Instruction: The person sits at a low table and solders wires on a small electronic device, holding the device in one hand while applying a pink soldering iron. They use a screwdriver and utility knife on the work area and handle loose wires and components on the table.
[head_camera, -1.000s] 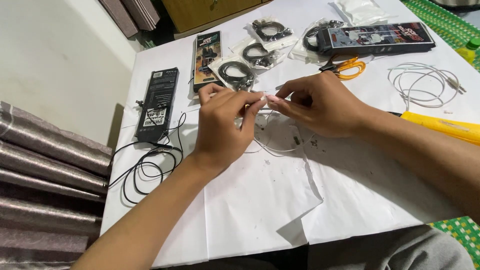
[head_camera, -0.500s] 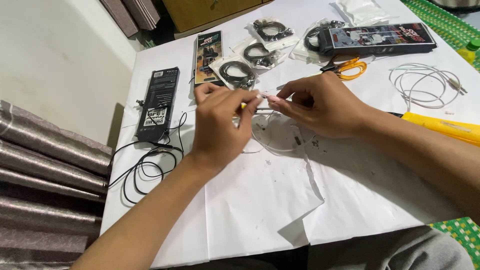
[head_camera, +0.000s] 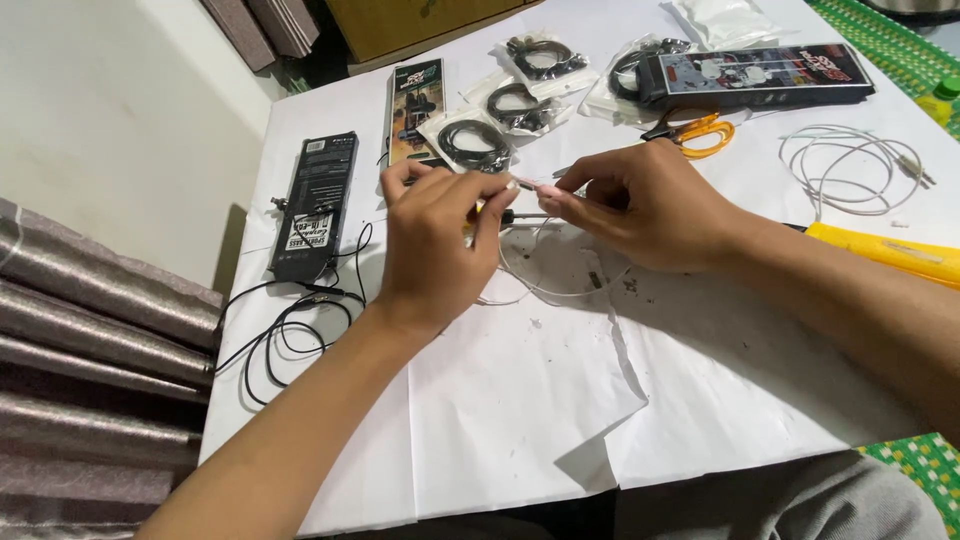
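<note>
My left hand and my right hand meet over the white paper-covered table. Both pinch a thin white cable whose slack loops onto the paper below them. A small pinkish end piece shows between the fingertips. A dark metal tip of some tool pokes out under my left fingers; what it belongs to is hidden.
A black flat box and loose black earphone cable lie left. Bagged black cables, a long dark package, orange-handled scissors, a coiled white cable and a yellow tool surround the hands.
Both hands stay together over the same spot; the fingers have shifted slightly along the white cable and the pinkish end piece now shows between them.
</note>
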